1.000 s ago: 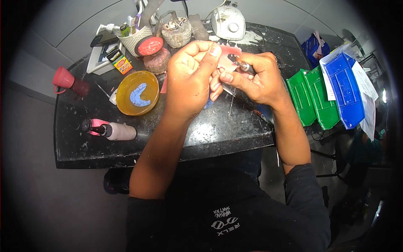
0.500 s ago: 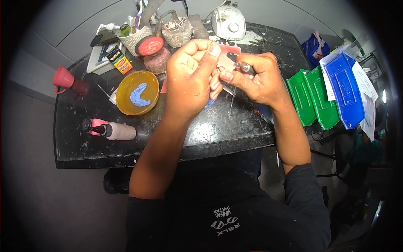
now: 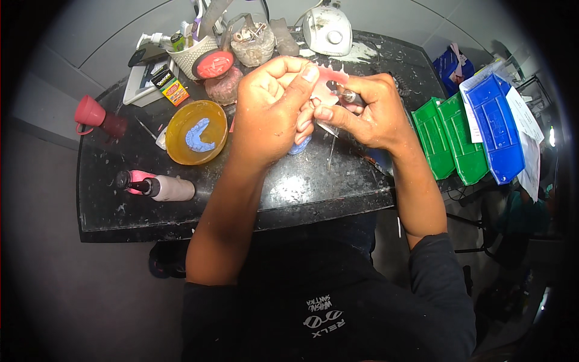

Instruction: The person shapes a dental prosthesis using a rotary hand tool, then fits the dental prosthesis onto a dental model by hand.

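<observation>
The left hand (image 3: 270, 111) pinches a thin, ragged-edged pink plate (image 3: 329, 85) between thumb and fingers, its other fingers curled beneath. The right hand (image 3: 377, 111) is clamped around a slim, dark-gripped rotary tool (image 3: 351, 97), whose tip points at the plate's right edge; whether it touches cannot be told. The two hands are close together, raised above the black tabletop (image 3: 319, 193), and the plate sits between them.

Just below the left hand's fingers, a blue piece (image 3: 300, 146) lies partly hidden. To the left, an amber bowl (image 3: 173, 152) holds a blue arch-shaped mould (image 3: 199, 136). Nearer the front edge, a pale bottle (image 3: 175, 189) with a black nozzle lies on its side against a pink bottle (image 3: 140, 176). A red cup (image 3: 90, 111) stands at the far left.

Behind the hands are a woven basket (image 3: 190, 59), a clear container (image 3: 253, 48) of small bits and a white machine (image 3: 327, 33) with a round knob. Two green trays (image 3: 434, 139) and a blue tray (image 3: 494, 130) sit at the right.
</observation>
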The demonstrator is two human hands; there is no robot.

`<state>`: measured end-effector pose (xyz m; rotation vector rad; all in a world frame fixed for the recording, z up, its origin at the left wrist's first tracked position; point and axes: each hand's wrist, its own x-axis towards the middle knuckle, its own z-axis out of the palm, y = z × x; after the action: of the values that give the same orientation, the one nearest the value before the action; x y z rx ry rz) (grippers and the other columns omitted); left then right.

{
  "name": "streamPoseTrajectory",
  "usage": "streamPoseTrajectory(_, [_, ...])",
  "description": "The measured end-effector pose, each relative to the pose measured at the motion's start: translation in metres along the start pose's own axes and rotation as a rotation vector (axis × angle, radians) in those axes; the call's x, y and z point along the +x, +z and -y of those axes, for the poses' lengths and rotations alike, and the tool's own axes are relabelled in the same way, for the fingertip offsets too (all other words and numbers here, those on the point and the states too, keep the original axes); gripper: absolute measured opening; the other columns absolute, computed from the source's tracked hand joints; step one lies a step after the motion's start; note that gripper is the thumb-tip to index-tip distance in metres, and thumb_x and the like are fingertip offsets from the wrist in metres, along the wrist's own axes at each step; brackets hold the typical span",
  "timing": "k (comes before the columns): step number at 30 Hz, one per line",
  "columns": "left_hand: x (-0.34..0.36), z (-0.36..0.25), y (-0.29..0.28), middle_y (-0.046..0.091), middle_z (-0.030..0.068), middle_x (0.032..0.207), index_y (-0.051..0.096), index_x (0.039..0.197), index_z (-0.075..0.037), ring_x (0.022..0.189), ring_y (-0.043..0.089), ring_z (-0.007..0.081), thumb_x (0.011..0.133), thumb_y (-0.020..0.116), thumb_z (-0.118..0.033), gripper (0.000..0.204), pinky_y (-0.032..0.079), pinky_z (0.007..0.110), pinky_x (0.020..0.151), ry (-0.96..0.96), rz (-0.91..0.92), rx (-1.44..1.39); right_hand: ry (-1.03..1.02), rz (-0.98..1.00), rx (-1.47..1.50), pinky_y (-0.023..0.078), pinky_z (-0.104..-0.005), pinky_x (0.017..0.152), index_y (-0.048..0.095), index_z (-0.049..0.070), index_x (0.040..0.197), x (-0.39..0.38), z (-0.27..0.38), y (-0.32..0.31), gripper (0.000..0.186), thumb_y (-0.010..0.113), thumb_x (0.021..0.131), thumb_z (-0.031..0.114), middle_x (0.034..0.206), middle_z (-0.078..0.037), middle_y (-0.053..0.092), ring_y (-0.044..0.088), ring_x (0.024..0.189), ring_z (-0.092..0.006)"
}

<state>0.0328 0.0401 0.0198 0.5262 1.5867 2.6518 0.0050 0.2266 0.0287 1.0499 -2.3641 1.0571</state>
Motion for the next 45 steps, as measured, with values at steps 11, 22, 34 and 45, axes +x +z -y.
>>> streamPoseTrajectory(11, [0.001, 0.003, -0.003, 0.062, 0.0069, 0.069, 0.063, 0.109, 0.009, 0.044, 0.045, 0.0031, 0.106, 0.051, -0.011, 0.023, 0.038, 0.019, 0.036, 0.013, -0.014, -0.007, 0.031, 0.005, -0.006, 0.036, -0.0318, 0.044, 0.072, 0.005, 0.074, 0.001, 0.005, -0.002, 0.039, 0.084, 0.080, 0.042, 0.049, -0.007, 0.052, 0.048, 0.041, -0.0181])
streamPoseTrajectory(22, [0.000, 0.002, 0.002, 0.062, 0.0060, 0.068, 0.064, 0.107, 0.009, 0.044, 0.044, 0.0029, 0.105, 0.053, -0.012, 0.024, 0.037, 0.020, 0.036, 0.023, -0.058, 0.014, 0.054, 0.015, -0.060, 0.038, -0.0321, 0.044, 0.075, 0.006, 0.078, 0.000, 0.003, -0.002, 0.038, 0.082, 0.081, 0.044, 0.050, -0.008, 0.054, 0.053, 0.042, -0.0215])
streamPoseTrajectory(34, [0.000, 0.002, -0.004, 0.057, 0.0041, 0.066, 0.062, 0.110, 0.009, 0.044, 0.042, 0.0035, 0.106, 0.048, -0.014, 0.027, 0.035, 0.019, 0.035, -0.109, 0.053, -0.036, 0.010, 0.020, -0.047, 0.039, -0.0329, 0.044, 0.067, 0.006, 0.068, 0.000, -0.004, 0.000, 0.048, 0.086, 0.072, 0.049, 0.050, -0.006, 0.052, 0.052, 0.042, -0.0216])
streamPoseTrajectory(45, [0.000, 0.002, -0.005, 0.058, 0.0045, 0.068, 0.062, 0.111, 0.008, 0.044, 0.041, 0.0036, 0.106, 0.049, -0.016, 0.027, 0.034, 0.019, 0.035, -0.152, 0.079, -0.041, 0.039, 0.014, -0.052, 0.045, -0.0322, 0.046, 0.073, 0.005, 0.075, 0.000, -0.002, 0.002, 0.047, 0.086, 0.071, 0.050, 0.052, -0.008, 0.058, 0.059, 0.045, -0.0219])
